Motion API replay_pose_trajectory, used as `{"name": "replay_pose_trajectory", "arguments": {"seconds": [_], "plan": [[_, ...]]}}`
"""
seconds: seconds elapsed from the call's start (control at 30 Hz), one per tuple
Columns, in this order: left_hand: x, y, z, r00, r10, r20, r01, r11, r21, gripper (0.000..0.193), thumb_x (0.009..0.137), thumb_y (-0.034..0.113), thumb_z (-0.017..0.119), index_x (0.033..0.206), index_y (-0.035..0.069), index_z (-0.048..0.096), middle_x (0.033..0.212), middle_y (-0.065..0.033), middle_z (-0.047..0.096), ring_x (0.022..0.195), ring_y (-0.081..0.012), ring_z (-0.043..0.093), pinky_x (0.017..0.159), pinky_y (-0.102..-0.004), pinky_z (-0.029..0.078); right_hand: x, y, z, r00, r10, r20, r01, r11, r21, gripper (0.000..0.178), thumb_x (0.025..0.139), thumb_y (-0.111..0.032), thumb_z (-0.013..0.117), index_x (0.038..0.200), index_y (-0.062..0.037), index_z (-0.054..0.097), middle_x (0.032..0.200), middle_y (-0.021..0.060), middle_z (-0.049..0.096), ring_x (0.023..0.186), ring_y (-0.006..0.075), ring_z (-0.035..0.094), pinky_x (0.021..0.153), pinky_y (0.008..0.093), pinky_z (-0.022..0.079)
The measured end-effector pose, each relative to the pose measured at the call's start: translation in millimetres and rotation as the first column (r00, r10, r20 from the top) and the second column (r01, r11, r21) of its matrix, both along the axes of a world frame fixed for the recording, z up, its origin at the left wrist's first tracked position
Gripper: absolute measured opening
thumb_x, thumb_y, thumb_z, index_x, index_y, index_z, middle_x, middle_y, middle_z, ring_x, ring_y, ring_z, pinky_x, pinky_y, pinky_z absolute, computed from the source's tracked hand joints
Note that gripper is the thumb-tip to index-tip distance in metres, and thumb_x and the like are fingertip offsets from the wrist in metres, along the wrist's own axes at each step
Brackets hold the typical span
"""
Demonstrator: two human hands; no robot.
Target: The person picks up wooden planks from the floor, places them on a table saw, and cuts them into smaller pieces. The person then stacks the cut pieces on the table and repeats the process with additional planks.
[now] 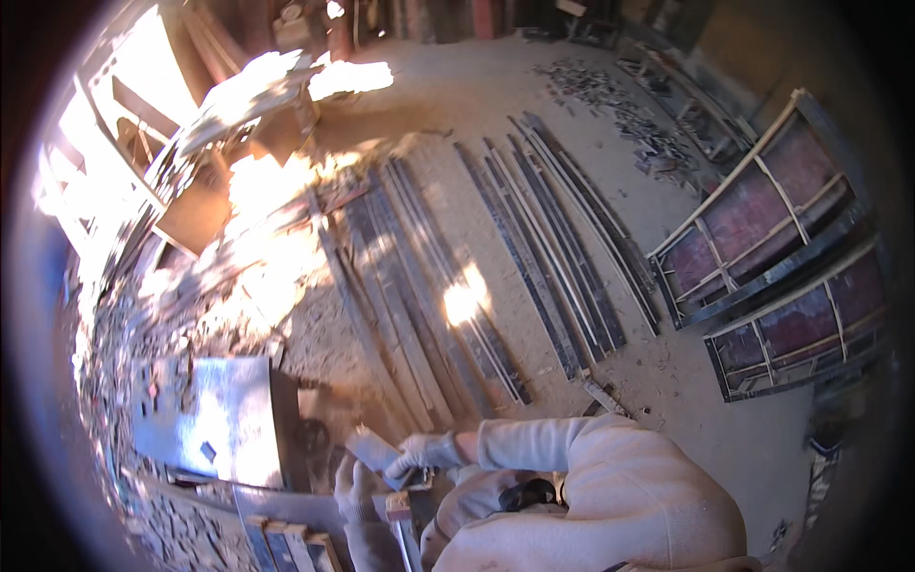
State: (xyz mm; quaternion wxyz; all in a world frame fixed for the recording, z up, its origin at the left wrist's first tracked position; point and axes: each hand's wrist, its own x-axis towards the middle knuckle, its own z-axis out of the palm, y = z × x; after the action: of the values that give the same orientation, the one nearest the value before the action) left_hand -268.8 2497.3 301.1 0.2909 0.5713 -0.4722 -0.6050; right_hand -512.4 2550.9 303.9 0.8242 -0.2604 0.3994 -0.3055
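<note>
Both of my hands are in pale work gloves, close together at the lower middle. My right hand (424, 453) reaches in from the right with its fingers closed on a short pale block (373, 449). My left hand (354, 487) is just below and left of the block, its fingers pointing up toward it; blur hides whether they grip it. Left of the hands stands a machine with a shiny metal top (224, 419). A dark round wheel (311, 436) shows at its side, close to the block. Below my right hand is a small wooden piece (398, 505).
Long dark strips (410, 315) lie on the dusty floor ahead, with another row of strips (553, 248) farther right. Reddish framed panels (753, 224) stand at the right. Scrap pieces (629, 110) are heaped at the back. Offcuts (181, 529) cover the ground at lower left.
</note>
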Motion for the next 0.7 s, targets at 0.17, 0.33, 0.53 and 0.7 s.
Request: {"name": "replay_pose_trajectory", "arguments": {"seconds": [0.17, 0.33, 0.53, 0.7], "plan": [[77, 17, -79, 0.973, 0.207, 0.102, -0.225, 0.948, 0.227, 0.04, 0.104, 0.039, 0.071, 0.135, 0.015, 0.063, 0.105, -0.0064, 0.071, 0.077, -0.0198, 0.069, 0.059, -0.0345, 0.058, -147, 44, 4, 0.893, 0.052, -0.447, 0.113, 0.935, 0.335, 0.034, 0.09, -0.039, 0.085, 0.108, -0.0112, 0.079, 0.091, 0.0073, 0.079, 0.071, 0.0145, 0.071, 0.056, 0.0296, 0.051], [111, 18, -106, 0.963, 0.259, 0.082, -0.27, 0.945, 0.186, 0.043, 0.104, 0.04, 0.071, 0.139, 0.015, 0.062, 0.109, -0.0093, 0.073, 0.077, -0.0217, 0.069, 0.06, -0.0354, 0.059, -500, -16, 171, -0.282, -0.855, -0.435, 0.771, 0.068, -0.633, 0.052, 0.085, -0.068, 0.082, 0.089, -0.0169, 0.073, 0.068, -0.0016, 0.065, 0.049, 0.0099, 0.049, 0.043, 0.0268, 0.038], [79, 3, -112, 0.97, 0.224, -0.098, -0.202, 0.961, 0.189, 0.048, 0.102, 0.036, 0.075, 0.141, 0.013, 0.06, 0.104, -0.0101, 0.073, 0.076, -0.0233, 0.07, 0.058, -0.0354, 0.058, -463, -53, 89, 0.109, -0.981, -0.158, 0.657, 0.191, -0.729, 0.043, 0.095, -0.011, 0.075, 0.135, 0.0021, 0.067, 0.135, 0.0201, 0.07, 0.116, 0.0272, 0.072, 0.093, 0.0379, 0.06], [48, 21, -101, 0.991, 0.088, -0.098, -0.074, 0.988, 0.137, 0.05, 0.102, 0.033, 0.074, 0.144, 0.011, 0.058, 0.102, -0.009, 0.073, 0.078, -0.023, 0.07, 0.061, -0.0353, 0.059, -178, 51, -56, 0.668, -0.089, -0.739, 0.04, 0.996, -0.084, 0.045, 0.09, -0.033, 0.081, 0.124, -0.0035, 0.078, 0.122, 0.0176, 0.078, 0.107, 0.0267, 0.074, 0.097, 0.0433, 0.056]]}}
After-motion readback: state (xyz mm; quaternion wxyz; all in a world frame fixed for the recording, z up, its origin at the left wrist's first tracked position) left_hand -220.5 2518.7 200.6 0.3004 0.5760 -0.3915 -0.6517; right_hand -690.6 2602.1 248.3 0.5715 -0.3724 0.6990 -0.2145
